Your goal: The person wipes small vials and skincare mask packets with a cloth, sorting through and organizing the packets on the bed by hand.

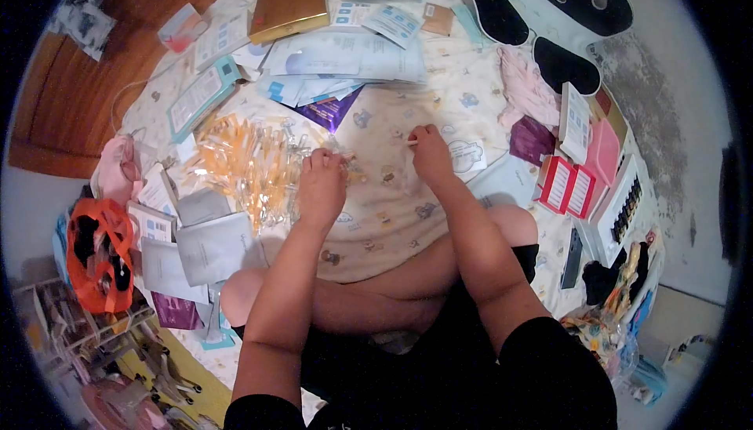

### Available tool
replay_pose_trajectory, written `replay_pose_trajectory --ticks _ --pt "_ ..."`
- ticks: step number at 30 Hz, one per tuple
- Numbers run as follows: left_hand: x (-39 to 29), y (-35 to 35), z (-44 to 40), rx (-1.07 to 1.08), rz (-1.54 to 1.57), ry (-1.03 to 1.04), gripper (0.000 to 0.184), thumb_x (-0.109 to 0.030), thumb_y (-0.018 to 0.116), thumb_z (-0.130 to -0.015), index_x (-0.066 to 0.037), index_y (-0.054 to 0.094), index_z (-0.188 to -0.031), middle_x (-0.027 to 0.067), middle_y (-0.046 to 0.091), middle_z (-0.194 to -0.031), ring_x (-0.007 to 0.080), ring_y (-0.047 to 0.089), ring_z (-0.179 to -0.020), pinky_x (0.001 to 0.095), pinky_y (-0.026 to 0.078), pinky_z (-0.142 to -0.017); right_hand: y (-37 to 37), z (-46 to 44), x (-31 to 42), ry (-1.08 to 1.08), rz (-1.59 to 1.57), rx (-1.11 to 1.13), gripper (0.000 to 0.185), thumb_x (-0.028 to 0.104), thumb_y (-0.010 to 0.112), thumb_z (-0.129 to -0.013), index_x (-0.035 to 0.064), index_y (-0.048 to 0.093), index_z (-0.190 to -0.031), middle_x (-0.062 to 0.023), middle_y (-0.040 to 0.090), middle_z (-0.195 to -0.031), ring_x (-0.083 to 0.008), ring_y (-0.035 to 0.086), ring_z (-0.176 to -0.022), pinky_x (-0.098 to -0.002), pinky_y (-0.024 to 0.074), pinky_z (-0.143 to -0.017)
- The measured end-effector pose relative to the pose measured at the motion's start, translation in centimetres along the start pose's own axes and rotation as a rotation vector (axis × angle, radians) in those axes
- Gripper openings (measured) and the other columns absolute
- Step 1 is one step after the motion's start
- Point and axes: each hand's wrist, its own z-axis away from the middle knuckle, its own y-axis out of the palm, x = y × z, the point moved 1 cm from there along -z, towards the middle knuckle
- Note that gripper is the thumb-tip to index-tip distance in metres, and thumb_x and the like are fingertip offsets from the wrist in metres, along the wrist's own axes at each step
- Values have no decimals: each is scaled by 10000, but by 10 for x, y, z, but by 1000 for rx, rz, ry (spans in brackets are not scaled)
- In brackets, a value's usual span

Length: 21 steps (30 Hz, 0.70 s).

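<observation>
Fingers, right hand: pinched on small white piece.

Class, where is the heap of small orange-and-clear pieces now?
In the head view, the heap lies on the patterned sheet, mostly left of the left hand.

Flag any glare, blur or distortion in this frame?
Head view: strong fisheye, edges curving and corners black; head view: glints off the pile of clear and orange packets, blurring single pieces together; head view: grainy and soft, print on the white-and-red box unreadable; head view: the small white item too small to identify.
</observation>
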Motion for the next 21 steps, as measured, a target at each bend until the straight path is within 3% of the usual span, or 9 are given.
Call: replay_pose_trajectory --ticks 3,5,7,8,10,13,16,19,21 --pt "-9 2 -3 -155 239 107 235 -68 561 -771 -54 556 -1005 139 544 -964 300 514 -934 375 451 -750 -5 1 17 -61 -206 -21 148 41 598 -739 17 530 -868 -129 567 -938 -281 563 -821 -336 449 -730" --pt "-11 4 -4 -185 412 111 261 -43 554 -776 -45 548 -1036 145 547 -977 296 524 -939 356 451 -766 -6 6 36 -38 -700 58 160 57 591 -758 41 548 -912 -100 587 -852 -205 549 -754 -331 445 -694" --pt "-8 13 -4 68 1014 -185 292 -40 533 -805 -11 519 -1096 132 559 -1031 244 547 -954 303 438 -804 -15 21 62 3 -892 235 170 70 598 -766 43 551 -927 -71 587 -853 -166 531 -755 -304 437 -698" --pt "-7 12 -5 71 1014 -188 292 -40 533 -805 -11 519 -1096 132 559 -1031 244 547 -954 303 438 -804 -16 27 70 51 -1081 408 180 83 605 -774 45 555 -943 -42 587 -853 -126 512 -756 -277 428 -702" --pt "-9 2 -10 248 1229 -298 310 -60 521 -830 -11 499 -1136 115 570 -1050 187 551 -945 266 424 -813 -11 33 74 2 -1133 422 175 88 601 -781 44 554 -944 -30 585 -858 -116 516 -772 -265 423 -709" --pt "-11 11 -6 235 1368 -244 273 -90 495 -856 -28 514 -1121 86 585 -1008 162 542 -933 267 425 -809 -4 33 75 -88 -1174 384 177 98 598 -788 39 549 -947 -20 584 -868 -104 527 -813 -247 412 -729" --pt "-15 9 -3 257 1165 -362 239 -104 448 -886 -27 530 -1097 74 590 -988 148 538 -928 258 423 -807 -5 34 75 -7 -1223 359 106 31 571 -783 39 524 -877 -11 560 -870 -81 510 -800 -219 415 -708" --pt "-10 15 -4 222 1070 -364 252 -117 487 -876 4 518 -1096 73 585 -1000 128 547 -888 239 440 -771 -5 34 71 50 -1021 275 130 41 584 -769 35 513 -878 -15 550 -868 -81 512 -766 -222 423 -681" --pt "-14 12 -5 256 1163 -453 242 -127 474 -888 7 526 -1083 62 585 -969 116 545 -853 233 441 -748 2 30 64 -3 -889 78 215 93 636 -733 24 527 -906 -89 592 -854 -182 569 -795 -282 440 -698"
